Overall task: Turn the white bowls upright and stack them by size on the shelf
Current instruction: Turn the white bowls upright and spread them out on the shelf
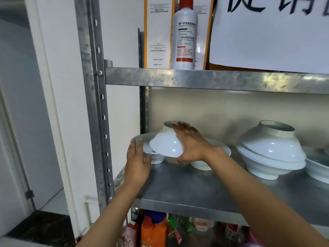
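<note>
My right hand (pixel 191 143) grips an upside-down white bowl (pixel 167 141) by its side, tilted and lifted off the metal shelf (pixel 195 189), foot ring up. My left hand (pixel 138 161) is open just left of it, fingers spread, touching nothing that I can make out. Behind my left hand stands an upright white bowl (pixel 142 139). Another upright bowl (pixel 203 164) sits partly hidden behind my right wrist. To the right, a stack of upside-down bowls (pixel 270 148) rests on an upright bowl.
A white dish (pixel 318 168) lies at the far right edge of the shelf. The shelf's upright post (pixel 97 113) is close to my left arm. A white bottle (pixel 184 38) and boxes stand on the shelf above; bottles (pixel 153 230) fill the shelf below.
</note>
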A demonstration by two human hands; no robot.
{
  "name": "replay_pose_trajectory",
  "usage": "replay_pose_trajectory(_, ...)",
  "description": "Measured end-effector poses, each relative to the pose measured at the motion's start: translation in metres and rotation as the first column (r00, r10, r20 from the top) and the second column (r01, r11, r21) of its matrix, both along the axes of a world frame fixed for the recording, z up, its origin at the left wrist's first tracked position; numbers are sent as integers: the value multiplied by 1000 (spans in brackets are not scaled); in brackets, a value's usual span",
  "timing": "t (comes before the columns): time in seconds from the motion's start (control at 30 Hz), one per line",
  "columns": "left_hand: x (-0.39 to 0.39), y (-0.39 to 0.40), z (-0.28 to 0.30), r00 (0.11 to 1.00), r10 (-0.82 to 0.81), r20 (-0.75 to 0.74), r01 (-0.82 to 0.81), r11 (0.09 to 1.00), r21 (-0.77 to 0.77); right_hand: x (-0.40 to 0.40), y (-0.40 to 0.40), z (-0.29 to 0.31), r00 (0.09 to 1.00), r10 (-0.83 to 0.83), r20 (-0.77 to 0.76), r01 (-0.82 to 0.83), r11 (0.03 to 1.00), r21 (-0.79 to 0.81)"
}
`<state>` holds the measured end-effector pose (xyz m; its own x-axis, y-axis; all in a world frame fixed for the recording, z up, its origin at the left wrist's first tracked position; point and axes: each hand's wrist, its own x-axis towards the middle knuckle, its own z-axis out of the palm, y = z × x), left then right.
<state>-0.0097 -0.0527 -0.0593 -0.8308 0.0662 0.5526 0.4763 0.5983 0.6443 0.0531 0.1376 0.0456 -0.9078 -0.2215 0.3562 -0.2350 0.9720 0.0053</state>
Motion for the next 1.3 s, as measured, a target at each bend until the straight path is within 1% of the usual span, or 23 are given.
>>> replay_pose_trajectory(0.13, -4, -1, -3, 997, -16, 70, 15, 1000, 7, -8, 1, -2, 999, -34, 28, 34, 999, -3)
replay_pose_trajectory(0.23, -4, -1, -5, 999, 19, 33, -18, 999, -39, -13, 1, -3, 997, -72, 28, 71, 997, 35)
replay_pose_trajectory(0.37, -11, 0, -4, 996, 82, 24, -81, 996, -27, -19, 1, 0, 996, -83, -35, 86, 992, 96)
replay_pose_trajectory(0.63, -32, 18, 3, 995, 101, 4, -100, 993, -68, -18, 18, 15, 991, -103, -85, 108, 993, 55)
replay_pose_trajectory(0.77, -43, 32, 5, 994, 103, -22, -105, 989, -102, -21, 26, 11, 989, -110, -98, 115, 992, 46)
replay_pose_trajectory(0.9, -59, 43, 1, 993, 116, -18, -117, 988, -103, -19, 33, 6, 984, -95, -150, 106, 992, 66)
replay_pose_trajectory(1.0, -71, 47, -4, 993, 112, -22, -114, 987, -118, -19, 36, 3, 981, -88, -171, 98, 994, 47)
replay_pose_trajectory(1.07, -79, 47, -8, 992, 122, -19, -123, 978, -170, -19, 37, 1, 980, -84, -179, 90, 996, 27)
replay_pose_trajectory(1.2, -85, 43, -21, 993, 117, 15, -104, 927, -360, -20, 36, -3, 975, -73, -211, 75, 997, -2)
replay_pose_trajectory(1.27, -83, 42, -22, 994, 113, 3, -103, 918, -382, -20, 34, -3, 973, -59, -223, 61, 998, 0)
replay_pose_trajectory(1.3, -80, 42, -20, 994, 107, -32, -112, 931, -347, -21, 32, -3, 972, -51, -228, 53, 999, 1)
